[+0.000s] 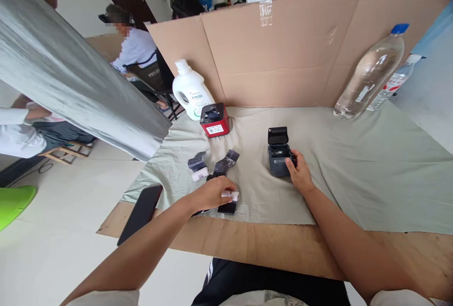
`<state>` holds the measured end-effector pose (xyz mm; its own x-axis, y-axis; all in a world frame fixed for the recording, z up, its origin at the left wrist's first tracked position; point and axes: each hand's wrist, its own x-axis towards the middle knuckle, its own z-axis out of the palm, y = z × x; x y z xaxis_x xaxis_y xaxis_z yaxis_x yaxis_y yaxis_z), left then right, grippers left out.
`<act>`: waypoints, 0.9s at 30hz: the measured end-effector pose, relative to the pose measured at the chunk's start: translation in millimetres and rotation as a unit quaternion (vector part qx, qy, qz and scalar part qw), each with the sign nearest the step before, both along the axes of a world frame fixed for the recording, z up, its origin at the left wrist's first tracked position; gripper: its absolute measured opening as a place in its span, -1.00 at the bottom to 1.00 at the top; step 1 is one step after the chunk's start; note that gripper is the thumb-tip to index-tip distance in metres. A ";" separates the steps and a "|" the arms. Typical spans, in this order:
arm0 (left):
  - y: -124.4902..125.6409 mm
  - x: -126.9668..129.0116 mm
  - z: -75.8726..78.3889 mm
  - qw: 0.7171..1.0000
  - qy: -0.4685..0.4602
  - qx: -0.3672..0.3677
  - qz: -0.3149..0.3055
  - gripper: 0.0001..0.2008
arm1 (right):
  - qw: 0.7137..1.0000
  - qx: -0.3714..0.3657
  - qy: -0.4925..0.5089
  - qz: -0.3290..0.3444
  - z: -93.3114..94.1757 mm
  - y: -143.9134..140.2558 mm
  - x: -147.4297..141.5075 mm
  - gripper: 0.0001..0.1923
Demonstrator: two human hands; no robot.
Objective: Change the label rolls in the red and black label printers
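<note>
The small paper roll (234,195), at lower centre of the frame, is pinched between the curled fingers of the left hand (212,194); it looks light, easily crushed and apt to unwind, so holding it by the ends seems best. Just beyond, right of centre, the right hand (300,173) clasps the dark printer (278,159), lid up, a stiff plastic box. Farther back stand the red printer (214,120) and white jug (191,90).

The small dark printer with its lid raised (279,155) stands on the pale green cloth (354,164); the red boxy printer (214,120) sits to its left and farther back, with the white plastic jug (191,90) just behind that one. Left of the dark printer and nearer lie the dark printed paper strips (221,164), the small white paper roll (230,195) and, farthest left, the black phone (140,212). Far right of it, against the brown cardboard wall (283,56), lean the two clear plastic bottles (371,72).
</note>
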<state>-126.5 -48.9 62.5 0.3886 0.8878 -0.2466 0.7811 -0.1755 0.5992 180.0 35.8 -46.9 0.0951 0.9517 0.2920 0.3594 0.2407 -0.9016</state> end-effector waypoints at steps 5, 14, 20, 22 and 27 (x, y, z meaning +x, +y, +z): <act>-0.3 -16.9 -2.5 0.992 0.012 0.122 0.040 -0.76 | 1.000 -0.005 0.002 0.003 0.4 -0.3 0.0 -0.34; 15.4 -28.1 -14.0 0.987 0.059 0.124 0.084 -0.60 | 1.000 0.010 -0.017 -0.003 -0.8 -0.1 -1.3 -0.37; 26.5 22.7 32.7 0.918 -0.335 -0.182 0.110 -0.58 | 0.983 0.131 -0.122 -0.036 12.8 -11.9 -5.6 -0.46; 37.4 47.3 38.2 0.879 -0.387 -0.263 0.091 -0.56 | 0.975 0.160 -0.155 -0.027 17.1 -14.9 -6.2 -0.47; 85.7 107.1 23.8 0.920 -0.353 -0.171 0.020 -0.57 | 0.962 0.208 -0.176 -0.015 22.8 -17.0 -4.3 -0.36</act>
<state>-19.4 36.8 86.3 0.5273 0.8223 -0.2138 0.1786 0.1388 0.9741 175.7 18.8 -24.1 -0.0541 0.7440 0.6660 0.6377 0.5390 -0.5504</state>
